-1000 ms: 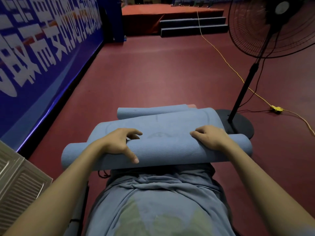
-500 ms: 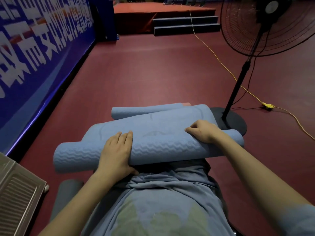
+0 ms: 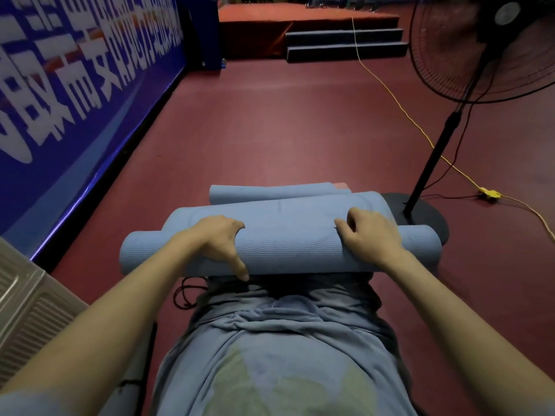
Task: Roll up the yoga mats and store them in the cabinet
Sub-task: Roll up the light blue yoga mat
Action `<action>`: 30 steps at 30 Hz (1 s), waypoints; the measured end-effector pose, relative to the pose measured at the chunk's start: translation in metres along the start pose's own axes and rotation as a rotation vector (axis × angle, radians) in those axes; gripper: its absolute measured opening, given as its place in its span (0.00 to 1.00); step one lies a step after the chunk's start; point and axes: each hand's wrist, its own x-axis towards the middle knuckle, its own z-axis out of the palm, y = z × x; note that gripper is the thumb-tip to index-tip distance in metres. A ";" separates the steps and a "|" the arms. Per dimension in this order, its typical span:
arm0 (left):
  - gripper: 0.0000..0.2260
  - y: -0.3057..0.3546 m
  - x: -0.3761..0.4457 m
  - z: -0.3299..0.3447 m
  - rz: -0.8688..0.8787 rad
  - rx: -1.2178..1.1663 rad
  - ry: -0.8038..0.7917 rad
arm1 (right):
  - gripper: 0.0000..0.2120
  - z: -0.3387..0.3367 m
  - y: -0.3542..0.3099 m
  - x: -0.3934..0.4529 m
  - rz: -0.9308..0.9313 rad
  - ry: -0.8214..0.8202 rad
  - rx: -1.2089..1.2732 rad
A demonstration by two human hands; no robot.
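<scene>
Blue foam fills the middle of the view: a half-rolled mat (image 3: 285, 250) lies across the dark red floor (image 3: 270, 130), directly in front of the kneeling person's lap. Its rolled part is a thick cylinder with a fine wavy ribbed texture. The flat part beyond the roll is smoother, with a faint printed line.

The left hand (image 3: 216, 241) grips the roll left of its middle, fingers curled over the top and thumb pressed down the near side. The right hand (image 3: 369, 235) holds it right of the middle, fingers hooked over the top edge. Both hands are closed on the mat.

Just beyond the mat lies a second roll (image 3: 270, 192), also blue and thinner, with a pink edge showing at its right end.

To do this step well, the hands probably need even pressure on both sides, pushing away from the body, so the roll stays tight and its ends stay square. The foam looks soft and springy, so it may loosen if released.

Right of the mat stands a black fan (image 3: 480, 46) on a round base, with a yellow cord (image 3: 399, 106) beside it. Left of the mat runs a blue banner (image 3: 75, 85). No cabinet can be clearly made out.
</scene>
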 end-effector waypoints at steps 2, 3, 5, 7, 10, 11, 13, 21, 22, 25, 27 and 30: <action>0.50 -0.001 0.002 -0.002 0.005 -0.008 -0.012 | 0.21 0.006 0.000 -0.015 -0.046 0.101 -0.073; 0.49 -0.001 0.002 -0.002 0.009 -0.005 -0.014 | 0.21 0.007 0.000 -0.020 -0.065 0.127 -0.092; 0.47 -0.001 0.001 -0.002 0.014 -0.008 -0.016 | 0.23 0.007 -0.002 -0.024 -0.060 0.116 -0.106; 0.43 0.001 -0.001 -0.005 0.021 -0.026 -0.046 | 0.24 0.001 -0.005 -0.023 -0.018 0.043 -0.127; 0.34 0.003 -0.004 -0.013 0.013 -0.096 -0.156 | 0.26 -0.009 -0.007 -0.026 0.007 -0.076 -0.098; 0.33 0.003 -0.006 -0.014 0.014 -0.123 -0.191 | 0.27 -0.012 -0.006 -0.029 0.007 -0.102 -0.086; 0.32 0.004 -0.010 -0.012 0.029 -0.151 -0.224 | 0.29 -0.017 -0.006 -0.035 0.003 -0.125 -0.074; 0.32 0.004 -0.023 0.003 0.061 -0.286 -0.335 | 0.33 -0.027 -0.007 -0.063 0.032 -0.252 -0.178; 0.33 0.002 -0.024 0.007 0.062 -0.307 -0.305 | 0.32 -0.025 -0.010 -0.067 0.026 -0.179 -0.210; 0.40 -0.006 -0.028 0.013 0.062 -0.375 -0.205 | 0.26 -0.014 -0.023 -0.081 -0.087 0.059 -0.207; 0.52 -0.011 -0.028 0.011 0.077 -0.436 -0.151 | 0.23 -0.006 -0.032 -0.088 -0.142 0.119 -0.162; 0.52 -0.010 -0.024 0.003 0.103 -0.488 -0.116 | 0.28 0.006 -0.037 -0.088 -0.085 0.008 -0.193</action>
